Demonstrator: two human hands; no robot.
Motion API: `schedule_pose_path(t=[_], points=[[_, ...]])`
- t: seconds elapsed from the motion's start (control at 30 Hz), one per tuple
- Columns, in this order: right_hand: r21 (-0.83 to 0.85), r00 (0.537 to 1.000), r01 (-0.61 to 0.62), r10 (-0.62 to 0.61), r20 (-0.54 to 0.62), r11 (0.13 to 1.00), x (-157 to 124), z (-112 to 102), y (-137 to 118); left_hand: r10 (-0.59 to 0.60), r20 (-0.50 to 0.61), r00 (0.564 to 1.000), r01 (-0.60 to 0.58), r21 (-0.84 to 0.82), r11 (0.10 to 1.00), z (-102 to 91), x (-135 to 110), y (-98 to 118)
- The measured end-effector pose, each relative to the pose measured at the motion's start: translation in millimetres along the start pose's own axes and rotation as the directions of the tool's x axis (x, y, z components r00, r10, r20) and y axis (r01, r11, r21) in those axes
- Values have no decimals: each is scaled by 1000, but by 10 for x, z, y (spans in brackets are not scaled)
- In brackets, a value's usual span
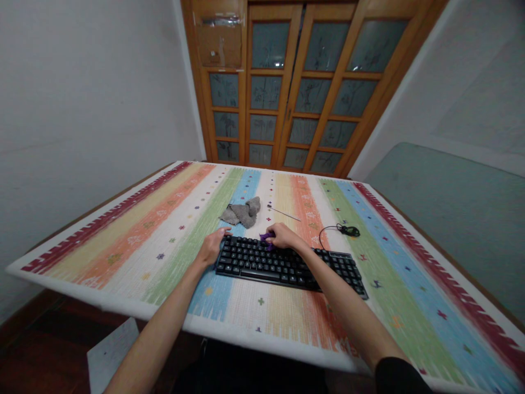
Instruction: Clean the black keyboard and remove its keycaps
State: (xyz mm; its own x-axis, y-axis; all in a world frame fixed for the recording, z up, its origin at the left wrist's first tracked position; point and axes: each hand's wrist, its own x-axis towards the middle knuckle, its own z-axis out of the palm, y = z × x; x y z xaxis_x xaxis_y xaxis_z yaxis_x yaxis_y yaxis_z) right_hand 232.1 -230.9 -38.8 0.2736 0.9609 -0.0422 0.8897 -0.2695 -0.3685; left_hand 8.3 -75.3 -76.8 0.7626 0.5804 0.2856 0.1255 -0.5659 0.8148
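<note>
A black keyboard (266, 264) lies flat on the striped tablecloth, turned slightly. My left hand (212, 246) grips its left end near the upper corner, the fingers at the far edge. In my right hand (283, 236) is a small crumpled purple cloth (268, 238), pinched and pressed onto the upper rows of keys left of the middle. The palm and forearm cover part of the keys. Just beyond the left hand sits a crumpled grey cloth (243, 212), apart from the keyboard.
A thin stick-like tool (285, 212) with a dark end lies past the keyboard. The keyboard's coiled cable (348, 231) rests at the right. The striped tablecloth (164, 246) covers the table, with walls on both sides and wooden glass-paned doors (283, 98) behind.
</note>
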Motion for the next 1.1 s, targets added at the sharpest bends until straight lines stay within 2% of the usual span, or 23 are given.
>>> schedule_pose_path(t=[0.17,0.3,0.37,0.47,0.53,0.67,0.77,1.1], points=[[64,999,-37,40,-35,997,-71,-101,125,-3,-1,1000,3,3,1000,2,-3,-4],[245,998,53,-57,9,968,-155,-244,281,1,-5,1000,-1,12,1000,7,-1,-15],[255,995,77,-92,47,964,-187,-256,329,5,-6,1000,-5,8,1000,8,1,-20],[222,986,111,-136,101,969,-218,-187,330,0,-6,1000,0,2,1000,8,3,-20],[206,986,115,-137,98,972,-226,-122,286,-4,-2,1000,4,2,1000,8,3,-19],[51,999,16,-19,47,999,-199,-56,153,-12,4,1000,12,13,1000,6,5,-31],[-36,999,-20,21,27,999,-147,-58,80,-13,6,1000,13,18,1000,5,8,-46],[-78,997,-73,70,-46,994,-125,-35,26,-5,-9,1000,5,22,1000,17,12,-70]])
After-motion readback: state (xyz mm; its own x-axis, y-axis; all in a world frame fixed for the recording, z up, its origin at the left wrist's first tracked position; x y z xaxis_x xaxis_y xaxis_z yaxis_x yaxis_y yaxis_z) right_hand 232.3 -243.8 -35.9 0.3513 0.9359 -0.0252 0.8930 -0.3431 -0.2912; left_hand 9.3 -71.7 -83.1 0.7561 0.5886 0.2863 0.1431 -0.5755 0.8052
